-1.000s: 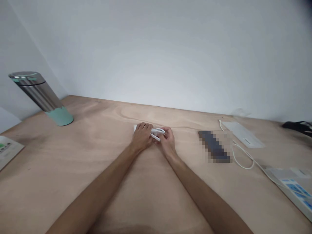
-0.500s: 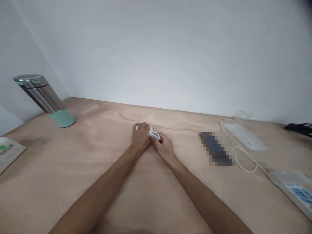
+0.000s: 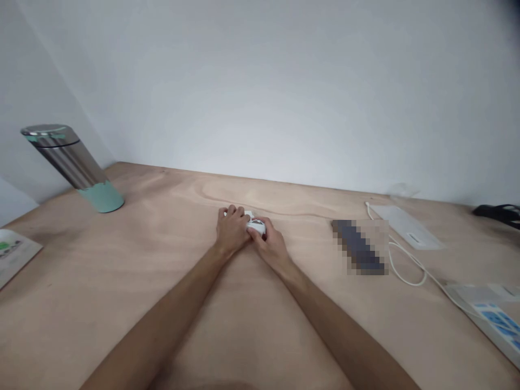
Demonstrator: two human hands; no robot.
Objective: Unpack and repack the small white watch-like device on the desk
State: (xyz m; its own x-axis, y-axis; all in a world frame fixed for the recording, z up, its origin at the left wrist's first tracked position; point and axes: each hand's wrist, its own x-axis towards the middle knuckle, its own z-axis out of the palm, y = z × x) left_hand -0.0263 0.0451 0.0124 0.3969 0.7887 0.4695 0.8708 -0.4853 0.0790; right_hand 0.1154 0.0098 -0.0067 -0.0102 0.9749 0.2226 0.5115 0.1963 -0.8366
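Near the middle of the wooden table (image 3: 244, 292), my left hand (image 3: 233, 230) is curled over something white that shows at its fingertips. My right hand (image 3: 271, 244) grips a small rounded white object (image 3: 257, 228) with a shiny dark patch on top, thumb in front and fingers behind. The two hands nearly touch, and the white object sits between them. Whether the white part under my left hand belongs to the same object, I cannot tell.
A steel and mint-green bottle (image 3: 103, 196) stands at the left, by a printed sheet (image 3: 18, 257). Rightward lie a pixelated dark object (image 3: 357, 246), a white cable (image 3: 406, 283), a clear pouch (image 3: 410, 227), a blue-and-white package (image 3: 495, 319) and a black item (image 3: 498, 214).
The white object has turned between my hands, showing more of its rounded side. My left hand has shifted slightly left.
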